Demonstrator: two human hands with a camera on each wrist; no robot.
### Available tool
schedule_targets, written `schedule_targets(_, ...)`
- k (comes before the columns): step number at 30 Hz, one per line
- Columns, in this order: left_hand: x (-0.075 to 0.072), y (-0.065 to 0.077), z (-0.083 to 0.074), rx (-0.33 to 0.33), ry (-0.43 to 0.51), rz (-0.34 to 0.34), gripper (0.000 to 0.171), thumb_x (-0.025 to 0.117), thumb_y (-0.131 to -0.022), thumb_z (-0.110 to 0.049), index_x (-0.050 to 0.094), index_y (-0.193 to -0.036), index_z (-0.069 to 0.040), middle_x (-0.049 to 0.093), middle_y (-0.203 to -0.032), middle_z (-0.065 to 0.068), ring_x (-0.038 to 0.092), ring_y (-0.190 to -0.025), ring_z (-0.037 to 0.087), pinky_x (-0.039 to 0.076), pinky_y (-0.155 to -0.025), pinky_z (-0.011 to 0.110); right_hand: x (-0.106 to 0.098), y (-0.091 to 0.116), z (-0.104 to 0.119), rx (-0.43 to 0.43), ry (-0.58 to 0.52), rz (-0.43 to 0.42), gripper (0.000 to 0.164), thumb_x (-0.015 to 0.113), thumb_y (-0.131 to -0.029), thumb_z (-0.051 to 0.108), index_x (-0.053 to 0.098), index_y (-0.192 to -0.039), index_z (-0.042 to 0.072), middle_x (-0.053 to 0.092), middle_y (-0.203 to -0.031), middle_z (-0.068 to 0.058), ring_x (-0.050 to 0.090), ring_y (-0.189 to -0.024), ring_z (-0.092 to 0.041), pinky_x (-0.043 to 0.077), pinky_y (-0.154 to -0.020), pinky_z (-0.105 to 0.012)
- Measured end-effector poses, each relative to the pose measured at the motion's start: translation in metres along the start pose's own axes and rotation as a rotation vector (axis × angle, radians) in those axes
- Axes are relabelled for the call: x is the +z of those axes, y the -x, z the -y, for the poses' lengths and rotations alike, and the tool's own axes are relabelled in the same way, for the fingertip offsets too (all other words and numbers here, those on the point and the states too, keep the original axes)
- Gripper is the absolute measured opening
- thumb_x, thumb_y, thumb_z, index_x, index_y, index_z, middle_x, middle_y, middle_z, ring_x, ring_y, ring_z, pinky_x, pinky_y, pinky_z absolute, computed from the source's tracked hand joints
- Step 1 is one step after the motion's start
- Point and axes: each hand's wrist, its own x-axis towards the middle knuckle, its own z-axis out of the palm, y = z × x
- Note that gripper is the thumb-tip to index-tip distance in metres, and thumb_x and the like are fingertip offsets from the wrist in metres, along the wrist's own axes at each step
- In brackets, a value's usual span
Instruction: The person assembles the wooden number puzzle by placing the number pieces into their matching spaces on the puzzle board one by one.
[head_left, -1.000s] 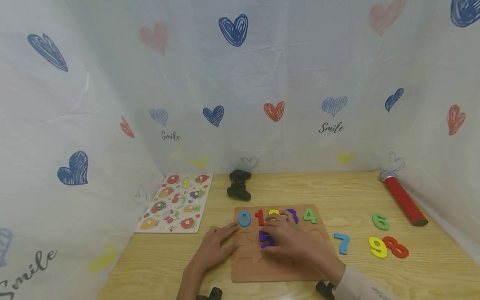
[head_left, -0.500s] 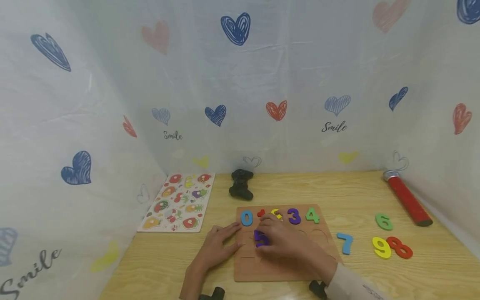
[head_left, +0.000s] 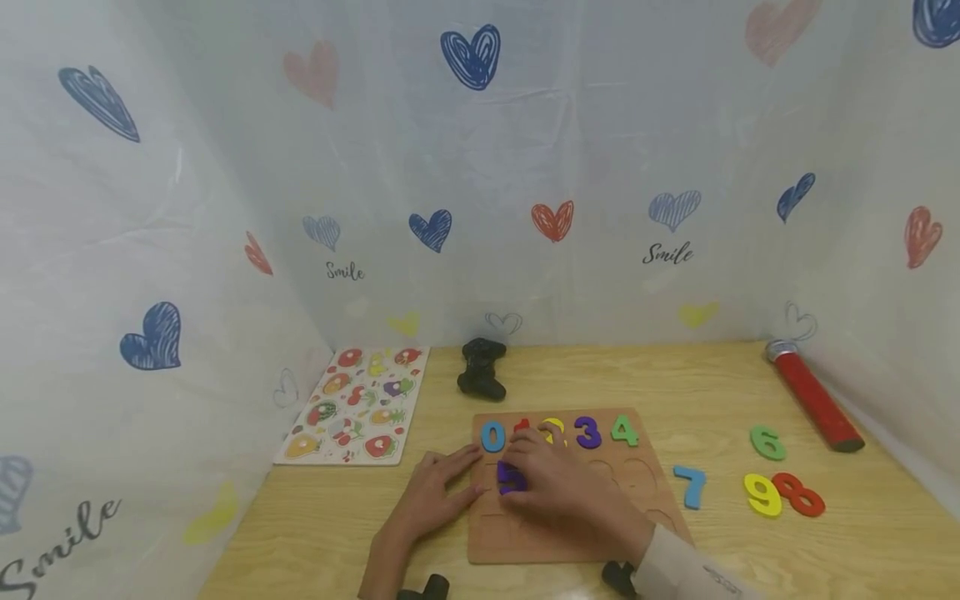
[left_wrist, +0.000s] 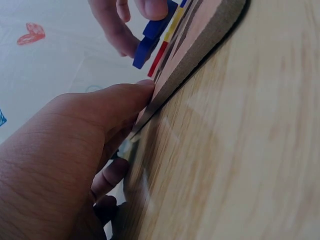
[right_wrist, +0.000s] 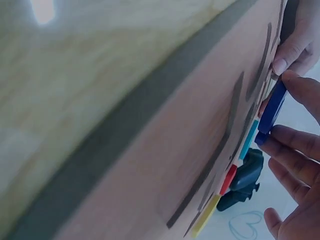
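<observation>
A wooden number board (head_left: 551,546) lies on the table, with pieces 0 (head_left: 492,437), 1, 2, 3 (head_left: 588,432) and 4 (head_left: 625,430) in its top row. My right hand (head_left: 558,479) pinches a purple 5 (head_left: 512,477) between thumb and fingers over the second row's left end. In the right wrist view, this number piece (right_wrist: 273,106) is tilted just above the board's surface. My left hand (head_left: 435,497) rests by the board's left edge, fingers extended and touching it. The left wrist view has its thumb (left_wrist: 125,97) against that edge.
Loose pieces lie right of the board: blue 7 (head_left: 690,487), green 6 (head_left: 768,443), yellow 9 (head_left: 762,495) and red 8 (head_left: 799,494). A red cylinder (head_left: 816,400), black game controller (head_left: 482,369) and fruit puzzle board (head_left: 352,408) sit farther back. Heart-printed sheeting surrounds the table.
My right hand has carried the purple 5 leftward across the board's second row, toward my left hand. The left hand stays at the board's edge.
</observation>
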Motion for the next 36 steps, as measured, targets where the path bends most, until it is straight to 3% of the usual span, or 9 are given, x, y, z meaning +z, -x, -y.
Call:
schedule_targets(19,0.0,-0.002,0.0,0.015,-0.005,0.004,0.057,0.058,-0.097,-0.053,0.056,-0.144,-0.021,0.05,-0.149,-0.008,0.043,-0.097,0.013,0.039,-0.082,0.038,0.008,-0.015,0.009,0.0,-0.057,0.006,0.037,0.075,-0.088,0.041,0.072,-0.113,0.015,0.065,-0.119,0.003,0.047,-0.127,-0.023,0.017,-0.111,-0.064)
schedule_targets(30,-0.002,0.0,-0.001,0.034,-0.008,-0.012,0.055,0.062,-0.097,-0.046,0.057,-0.144,-0.019,0.051,-0.149,-0.006,0.042,-0.095,0.012,0.038,-0.081,0.036,0.016,-0.019,0.01,0.011,-0.01,-0.016,0.041,0.074,-0.087,0.05,0.073,-0.11,0.015,0.065,-0.123,-0.002,0.044,-0.132,-0.029,0.02,-0.108,-0.068)
schedule_targets(36,-0.001,-0.001,0.001,0.034,-0.009,-0.009,0.054,0.062,-0.098,-0.045,0.056,-0.145,-0.019,0.05,-0.15,-0.005,0.042,-0.095,0.012,0.038,-0.083,0.036,0.018,-0.019,0.013,0.038,0.036,-0.044,0.046,0.075,-0.084,0.054,0.075,-0.11,0.016,0.066,-0.121,-0.001,0.047,-0.127,-0.026,0.026,-0.106,-0.064)
